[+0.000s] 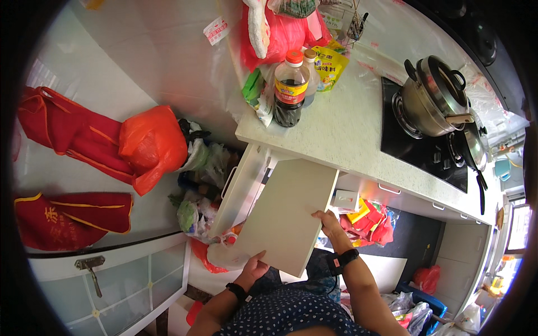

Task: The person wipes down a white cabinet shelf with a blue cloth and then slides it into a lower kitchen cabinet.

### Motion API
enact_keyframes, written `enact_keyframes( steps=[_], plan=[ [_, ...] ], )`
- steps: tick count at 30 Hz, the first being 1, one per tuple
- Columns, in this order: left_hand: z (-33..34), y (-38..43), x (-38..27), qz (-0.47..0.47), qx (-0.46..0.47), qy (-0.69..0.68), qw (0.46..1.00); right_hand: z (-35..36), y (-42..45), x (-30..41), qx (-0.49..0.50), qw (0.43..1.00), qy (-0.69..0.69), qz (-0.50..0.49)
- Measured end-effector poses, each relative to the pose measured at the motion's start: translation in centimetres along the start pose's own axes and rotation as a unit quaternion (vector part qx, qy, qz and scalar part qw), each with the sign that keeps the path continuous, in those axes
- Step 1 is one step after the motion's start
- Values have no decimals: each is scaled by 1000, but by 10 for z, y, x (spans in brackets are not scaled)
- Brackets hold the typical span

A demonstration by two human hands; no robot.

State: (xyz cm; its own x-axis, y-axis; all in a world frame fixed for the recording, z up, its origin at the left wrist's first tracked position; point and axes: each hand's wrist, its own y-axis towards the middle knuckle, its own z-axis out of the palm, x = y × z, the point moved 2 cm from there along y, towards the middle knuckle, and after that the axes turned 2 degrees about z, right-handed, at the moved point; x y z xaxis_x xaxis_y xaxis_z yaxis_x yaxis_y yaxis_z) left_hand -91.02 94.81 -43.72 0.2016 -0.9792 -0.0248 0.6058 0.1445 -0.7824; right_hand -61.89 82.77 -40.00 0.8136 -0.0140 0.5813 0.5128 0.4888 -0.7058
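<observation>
A flat, pale rectangular board (290, 210) is tilted in front of me, its far end at the opening under the countertop. My left hand (255, 265) grips its near left edge, thumb on top and fingers hidden below. On the right edge, my right hand (328, 221) holds it the same way. Left of the board stands an open white cabinet door or drawer front (235, 189) with a metal handle. A white plastic bag (229, 255) lies partly beneath the board. Right of it, a white box (346, 200) rests beside red and yellow packages (370, 222).
Above is the countertop (336, 134) with a soy sauce bottle (291, 90), a yellow pouch (330, 69) and a gas hob (428, 155) bearing a steel pot (433, 101). Stuffed bags (210, 164) crowd the left. A glazed door (122, 290) stands lower left, a blue bin (439, 308) lower right.
</observation>
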Motion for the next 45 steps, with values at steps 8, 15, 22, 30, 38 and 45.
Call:
enact_keyframes(
  steps=[8,15,22,30,38,45],
  plan=[
    [-19,60,-21,-21,37,47,998,-17,33,-6,32,999,-1,-28],
    [-14,100,-36,8,59,118,991,-36,73,-7,77,996,2,-44],
    [-53,165,-29,-13,140,108,984,-63,107,-9,120,990,-29,-70],
    [-68,231,-25,71,165,217,959,-96,150,-20,123,982,-30,-138],
    [-71,302,-14,187,289,62,937,-127,208,-41,159,966,-23,-204],
    [-84,303,-29,165,304,172,922,-134,209,-36,160,957,-2,-241]
  ],
)
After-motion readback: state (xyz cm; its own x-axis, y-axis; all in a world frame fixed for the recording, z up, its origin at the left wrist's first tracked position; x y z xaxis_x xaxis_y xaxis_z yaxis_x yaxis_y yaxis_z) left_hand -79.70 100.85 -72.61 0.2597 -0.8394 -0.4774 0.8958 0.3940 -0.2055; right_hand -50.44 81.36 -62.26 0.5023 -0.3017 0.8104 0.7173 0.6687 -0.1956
